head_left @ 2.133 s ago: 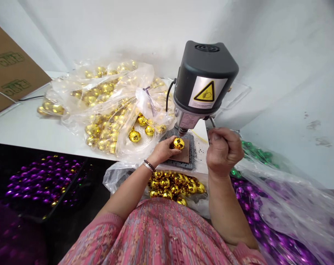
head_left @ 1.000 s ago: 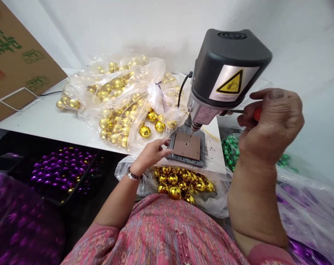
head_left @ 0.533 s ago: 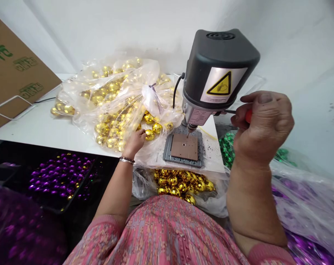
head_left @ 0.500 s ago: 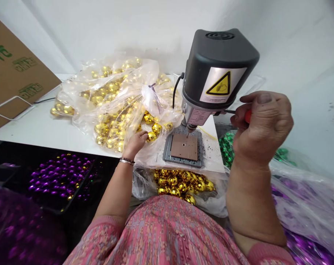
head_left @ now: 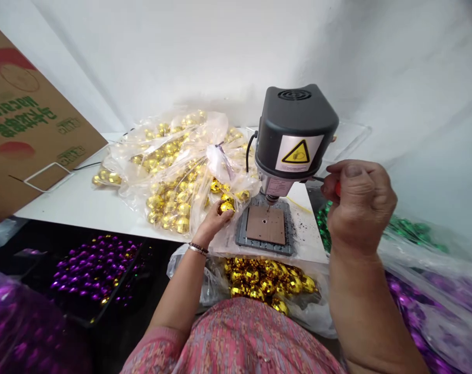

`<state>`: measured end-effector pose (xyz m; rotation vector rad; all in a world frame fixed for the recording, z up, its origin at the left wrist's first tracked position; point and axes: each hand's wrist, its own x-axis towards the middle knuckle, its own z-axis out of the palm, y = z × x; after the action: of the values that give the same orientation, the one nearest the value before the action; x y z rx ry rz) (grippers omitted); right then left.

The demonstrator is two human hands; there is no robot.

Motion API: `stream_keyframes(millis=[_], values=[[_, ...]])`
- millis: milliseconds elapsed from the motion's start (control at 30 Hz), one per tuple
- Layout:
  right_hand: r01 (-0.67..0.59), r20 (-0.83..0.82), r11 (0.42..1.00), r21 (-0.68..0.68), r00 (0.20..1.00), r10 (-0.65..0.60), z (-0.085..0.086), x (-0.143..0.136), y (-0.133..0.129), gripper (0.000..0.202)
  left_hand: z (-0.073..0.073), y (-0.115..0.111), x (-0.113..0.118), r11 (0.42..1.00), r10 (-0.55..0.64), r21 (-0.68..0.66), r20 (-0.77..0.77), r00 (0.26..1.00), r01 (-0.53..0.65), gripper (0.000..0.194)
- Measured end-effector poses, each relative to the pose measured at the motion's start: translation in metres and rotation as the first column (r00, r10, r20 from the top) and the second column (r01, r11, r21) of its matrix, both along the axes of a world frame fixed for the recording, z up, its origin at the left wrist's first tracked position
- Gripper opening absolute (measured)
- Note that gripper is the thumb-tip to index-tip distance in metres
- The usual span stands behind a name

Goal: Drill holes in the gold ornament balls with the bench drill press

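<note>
White tabletop [head_left: 76, 205] by a pale wall [head_left: 181, 52], with a drill [head_left: 298, 114] between both hands' fingers.
Left hand's [head_left: 213, 221] fingers curl partly closed around a gold ball [head_left: 227, 206], beside the bag [head_left: 218, 158], keeping supply close; right hand's [head_left: 356, 208] fingers grip a red knob [head_left: 338, 188], probably for leverage. Right of the left fingers, a brown board [head_left: 265, 232] seemingly shields the base [head_left: 241, 236].

The scene is viewed from the wearer's head, faced forward and steeply down over the white table [head_left: 76, 208], with the drill press [head_left: 296, 122] framed at close range.
</note>
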<state>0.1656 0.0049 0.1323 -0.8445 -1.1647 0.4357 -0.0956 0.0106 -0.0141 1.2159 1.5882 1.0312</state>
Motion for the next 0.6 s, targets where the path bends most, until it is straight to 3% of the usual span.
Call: stream_keyframes(millis=[133, 233, 367, 500, 600], values=[[0.002, 0.035, 1.000, -0.013, 0.999, -0.001, -0.001, 0.003, 0.000, 0.034, 0.013, -0.012, 0.000, 0.997, 0.058, 0.028, 0.315, 0.947, -0.070, 0.067], [0.001, 0.069, 1.000, -0.029, 0.998, 0.001, 0.004, 0.006, 0.003, 0.036, 0.029, -0.020, 0.003, 0.998, -0.015, 0.068, 0.361, 0.932, -0.010, 0.073], [-0.024, 0.107, 0.998, -0.062, 0.994, 0.031, 0.020, 0.009, 0.013, 0.037, 0.044, -0.027, 0.016, 0.993, -0.115, 0.018, 0.372, 0.921, 0.117, 0.078], [-0.074, 0.086, 0.995, -0.070, 0.993, 0.080, 0.040, 0.010, 0.036, 0.035, 0.042, -0.031, 0.030, 0.973, -0.197, 0.002, 0.539, 0.819, 0.233, 0.080], [-0.072, 0.063, 0.987, -0.143, 0.995, 0.082, 0.051, 0.009, 0.055, 0.036, 0.035, -0.031, 0.038, 0.965, -0.184, -0.058, 0.550, 0.814, 0.257, 0.078]])
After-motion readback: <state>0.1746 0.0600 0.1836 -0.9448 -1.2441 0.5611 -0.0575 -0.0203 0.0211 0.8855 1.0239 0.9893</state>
